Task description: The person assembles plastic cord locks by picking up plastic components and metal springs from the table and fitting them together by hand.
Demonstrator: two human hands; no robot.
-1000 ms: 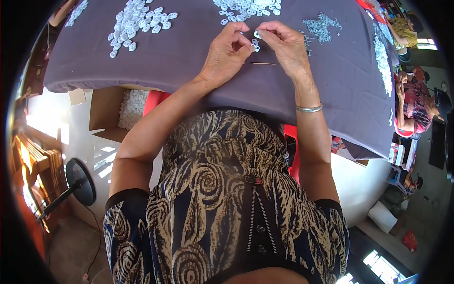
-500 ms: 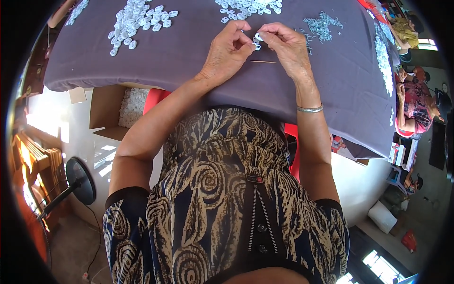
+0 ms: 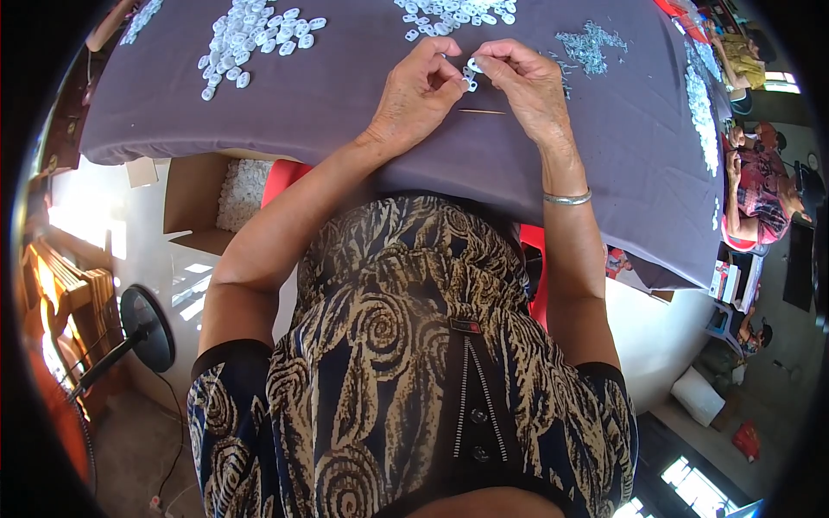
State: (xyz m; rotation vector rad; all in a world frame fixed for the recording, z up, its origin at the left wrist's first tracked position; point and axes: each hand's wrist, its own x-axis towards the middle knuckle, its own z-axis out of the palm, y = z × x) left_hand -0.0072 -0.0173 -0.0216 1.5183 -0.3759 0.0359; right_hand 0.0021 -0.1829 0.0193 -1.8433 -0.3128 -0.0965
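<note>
Over the dark cloth of the table [image 3: 285, 116], my left hand [image 3: 419, 93] pinches a small white plastic piece [image 3: 470, 85] between thumb and fingertips. Right beside it, my right hand [image 3: 528, 91] grips the upper part of the white plastic, thumb and forefinger pressed together. Whether this is one piece or two joined pieces is too small to tell. A thin wooden toothpick [image 3: 481, 111] lies on the cloth just below my hands. Past my right hand is a scatter of tiny metallic-looking bits [image 3: 591, 47].
Heaps of white oval plastic pieces lie at the far left [image 3: 250, 39] and far middle [image 3: 458, 10]. A cardboard box [image 3: 194, 194] of white material stands below the table's left edge, near a black fan [image 3: 147, 328]. Other people [image 3: 760, 186] sit along the right side.
</note>
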